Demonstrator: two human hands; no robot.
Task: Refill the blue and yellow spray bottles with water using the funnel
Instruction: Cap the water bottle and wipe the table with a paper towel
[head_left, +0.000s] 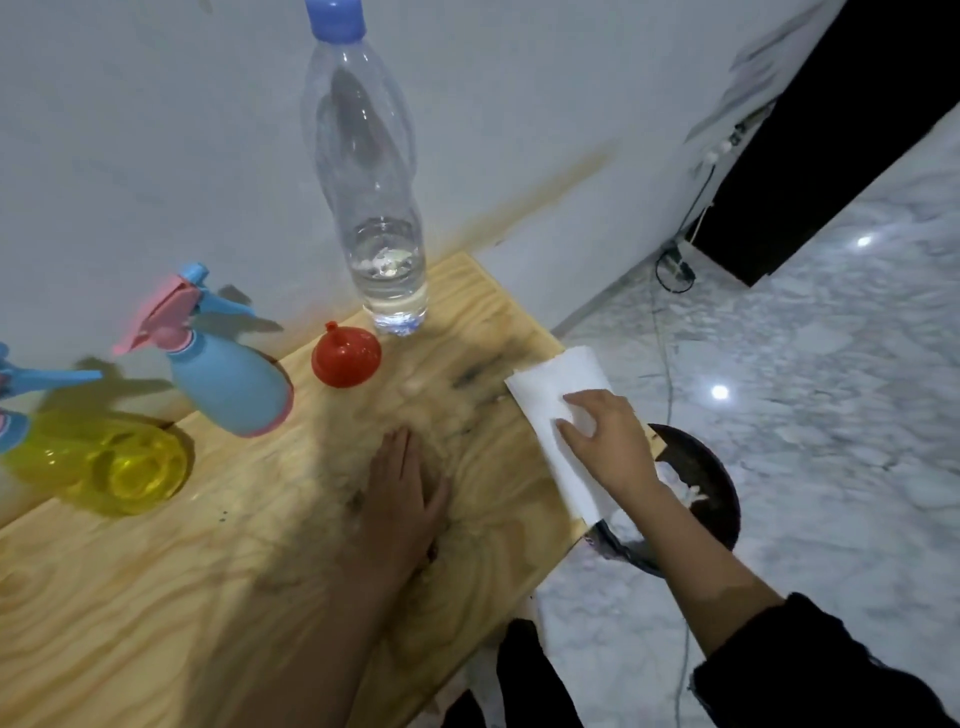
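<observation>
A blue spray bottle (228, 384) with a pink and blue trigger head stands on the wooden table (156, 597). The yellow spray bottle (98, 462) stands at the left edge, its head partly cut off. A red funnel (346, 356) rests mouth down near the middle. Behind it stands a clear water bottle (371, 208) with a blue cap and a little water at the bottom. My left hand (402, 493) lies flat on the table, fingers apart. My right hand (610, 441) presses on a white paper towel (561, 410) at the table's right edge.
A white wall runs behind the table. To the right is a marble floor (831, 415) with a cable across it. A dark round bin (696, 488) sits below the table's right edge. A black panel (831, 130) leans at the top right.
</observation>
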